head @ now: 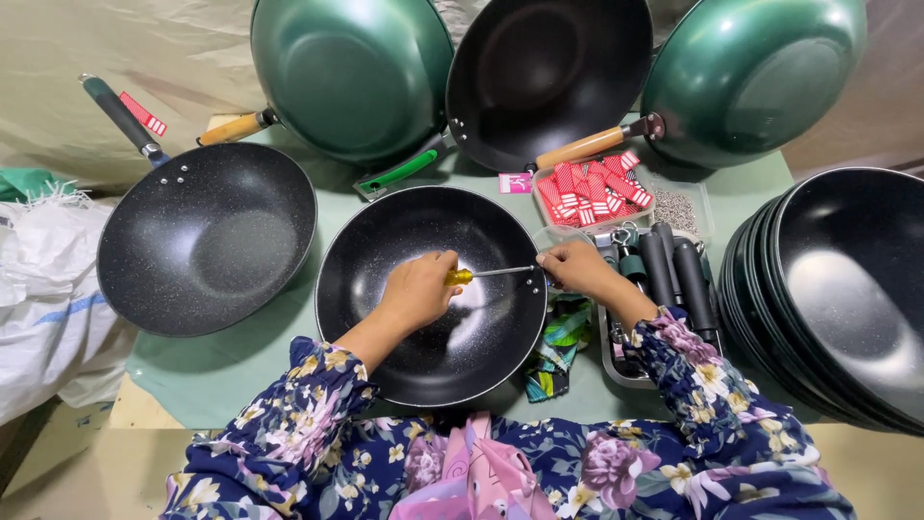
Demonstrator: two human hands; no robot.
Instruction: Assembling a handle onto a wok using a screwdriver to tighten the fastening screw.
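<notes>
A black speckled wok without a handle lies in front of me on the green-covered table. My left hand is inside it, closed around a yellow-handled screwdriver whose shaft points right toward the wok's rim. My right hand rests at that rim, fingers pinched at the screwdriver tip by the rim's holes. Whether it holds a screw I cannot tell.
A finished black wok with a dark handle sits at left. Three woks lean at the back. A stack of black woks stands at right. Trays hold dark handles and red tags. A cloth lies by the wok.
</notes>
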